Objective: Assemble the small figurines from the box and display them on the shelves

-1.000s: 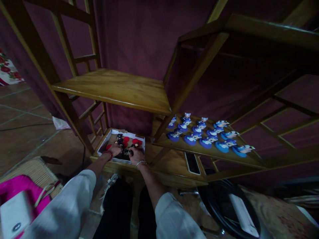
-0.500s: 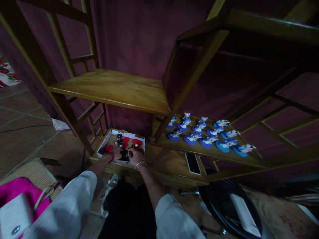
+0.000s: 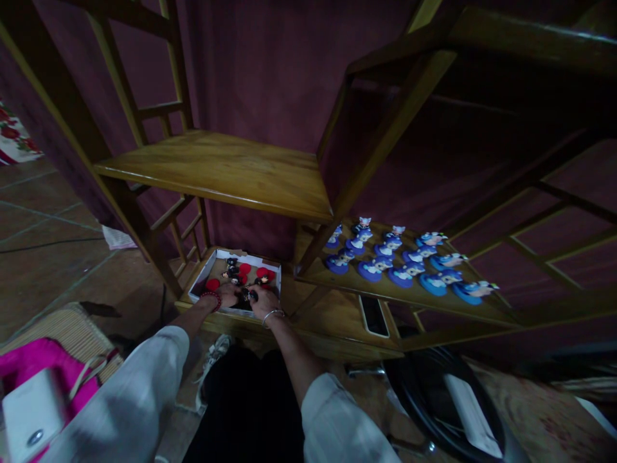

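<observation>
In the head view, a shallow white cardboard box (image 3: 205,273) sits on the lower shelf, holding small dark figurines and round red bases. My right hand (image 3: 265,302), with a bracelet at its wrist, has its fingers closed on a black-haired figurine (image 3: 249,294) low in the box. From the other side, my left hand (image 3: 225,296), wearing red beads, reaches in with fingers bent against the same figurine; its fingertips are partly hidden. Further back in the box lie a dark figurine (image 3: 232,262), a red base (image 3: 245,268) and another figurine (image 3: 261,280).
Several blue-and-white figurines (image 3: 405,273) stand in rows on the shelf to the right. A phone (image 3: 373,315) lies on the lower shelf. Above the box juts a wooden shelf (image 3: 216,170). A black stool (image 3: 414,386) stands at right, a white device (image 3: 33,411) on pink cloth at left.
The camera view has shifted slightly. Both hands stay at the black-haired figurine in the box, with barely any visible movement.
</observation>
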